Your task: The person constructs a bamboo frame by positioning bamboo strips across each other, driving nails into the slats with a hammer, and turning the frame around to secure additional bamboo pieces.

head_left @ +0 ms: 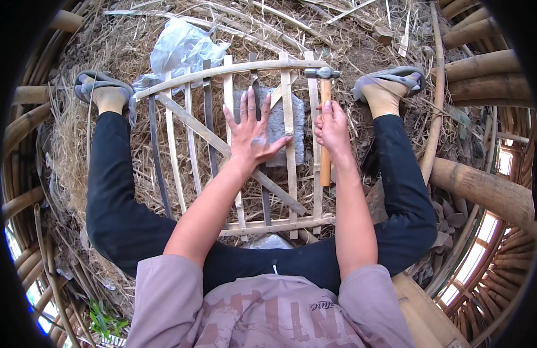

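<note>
Between my legs lies a slatted bamboo frame (228, 93), made of pale and dark upright strips with a curved rail at the far end, a rail at the near end and a diagonal brace (190, 120). My left hand (252, 136) rests flat over its middle slats, fingers spread, holding nothing. Beneath that part of the frame is a grey stone block (298, 130). At the right side my right hand (332, 129) is closed round the wooden handle of a hammer (325, 165). The hammer's metal head points away from me, near the far rail's right end.
A crumpled clear plastic bag (184, 46) lies by the frame's far left corner. Straw and loose bamboo strips (286, 37) cover the ground. Thick bamboo poles (483, 188) stand at both sides. A pale wooden board (425, 307) is at the lower right, and a green plant (103, 319) at the lower left.
</note>
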Motion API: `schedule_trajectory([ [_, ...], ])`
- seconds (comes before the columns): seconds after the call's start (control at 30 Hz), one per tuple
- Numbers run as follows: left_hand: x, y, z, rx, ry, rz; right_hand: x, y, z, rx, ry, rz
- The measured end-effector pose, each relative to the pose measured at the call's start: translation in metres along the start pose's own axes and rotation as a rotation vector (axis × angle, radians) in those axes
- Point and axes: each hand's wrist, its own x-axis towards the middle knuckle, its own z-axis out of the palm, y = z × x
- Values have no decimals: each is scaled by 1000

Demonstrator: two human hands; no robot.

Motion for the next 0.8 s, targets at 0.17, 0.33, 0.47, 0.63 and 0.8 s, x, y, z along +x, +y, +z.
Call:
schedule_trajectory([
  [0.17,-2,-1,2,38,21,8,4,6,-8,-78,-78,2],
  [0.33,-1,3,0,7,19,11,3,20,2,-134,59,-33],
  [0.47,-2,0,2,34,37,9,-1,12,5,-12,-2,43],
  [0.63,0,1,2,31,32,14,-3,13,11,-271,-106,31],
  [0.8,0,2,2,-6,34,10,-5,13,17,234,117,-18],
])
